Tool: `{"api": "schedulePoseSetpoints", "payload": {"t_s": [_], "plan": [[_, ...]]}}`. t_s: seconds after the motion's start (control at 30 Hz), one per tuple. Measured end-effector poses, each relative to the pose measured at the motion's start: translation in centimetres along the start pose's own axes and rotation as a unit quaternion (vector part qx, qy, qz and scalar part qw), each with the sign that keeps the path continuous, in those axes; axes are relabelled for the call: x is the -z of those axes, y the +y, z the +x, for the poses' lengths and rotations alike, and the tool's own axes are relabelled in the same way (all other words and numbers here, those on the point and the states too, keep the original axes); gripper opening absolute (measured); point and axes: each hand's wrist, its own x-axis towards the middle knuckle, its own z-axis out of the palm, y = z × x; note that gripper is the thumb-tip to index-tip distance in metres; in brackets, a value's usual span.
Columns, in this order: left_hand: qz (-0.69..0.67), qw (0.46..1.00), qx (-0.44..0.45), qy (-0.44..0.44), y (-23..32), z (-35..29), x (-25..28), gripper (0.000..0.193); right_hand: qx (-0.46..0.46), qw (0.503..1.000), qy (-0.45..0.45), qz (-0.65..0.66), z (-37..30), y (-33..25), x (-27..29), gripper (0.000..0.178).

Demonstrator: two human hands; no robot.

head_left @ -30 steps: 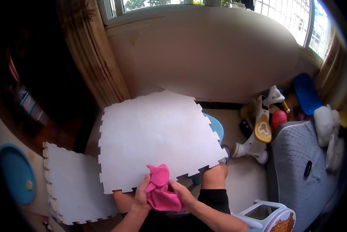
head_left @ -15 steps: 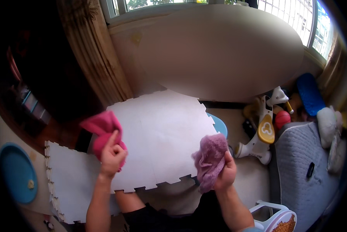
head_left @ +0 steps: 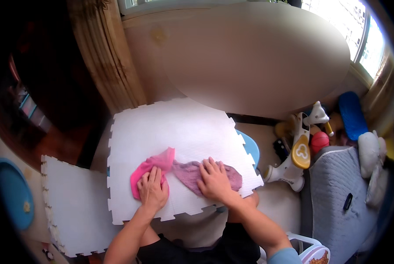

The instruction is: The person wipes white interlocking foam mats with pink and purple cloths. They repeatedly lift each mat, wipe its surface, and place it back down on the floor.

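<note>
A bright pink cloth point(head_left: 167, 159) lies bunched on a white foam mat with jigsaw edges point(head_left: 170, 123). My left hand point(head_left: 153, 191) rests on it, palm down, fingers stretched over the fabric. Just to the right, a fuzzy mauve cloth point(head_left: 186, 176) is spread on the same mat, its left end touching the pink one. On that cloth my right hand point(head_left: 214, 180) lies flat with the fingers apart. Both hands are open and press from above. Parts of the two cloths are hidden beneath them.
Lower left is a stack of similar white mats point(head_left: 78, 202), with a blue basin point(head_left: 14, 193) beyond. At right stand a white and yellow ride-on toy point(head_left: 300, 152), a pink ball point(head_left: 320, 140) and a grey quilted cushion point(head_left: 337, 189). A white stool point(head_left: 315, 253) is at lower right.
Both cloths, held up in my hands before, are now down on the mat. My hands have moved inward, and the fingers have opened out over the fabric.
</note>
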Motion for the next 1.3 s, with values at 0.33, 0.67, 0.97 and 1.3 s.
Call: {"api": "schedulePoseSetpoints", "payload": {"t_s": [0.33,0.67,0.97,1.3], "plan": [[0.065,0.993,0.071,-0.066,-6.1,7.3,-0.4,0.079,-0.155,0.971,0.048,-0.176,1.8,5.9,1.7,0.075],[0.061,0.993,0.054,-0.085,-8.1,7.1,-1.5,0.067,0.054,0.997,-0.031,-0.038,12.7,-4.3,-4.4,0.077],[0.053,0.994,0.062,-0.071,-6.3,7.6,-0.7,0.07,-0.063,0.982,-0.101,-0.147,-4.7,1.4,2.5,0.074],[0.048,0.996,0.048,-0.066,-6.5,8.0,-1.0,0.068,-0.072,0.988,0.004,-0.136,17.0,10.3,1.4,0.068]]}}
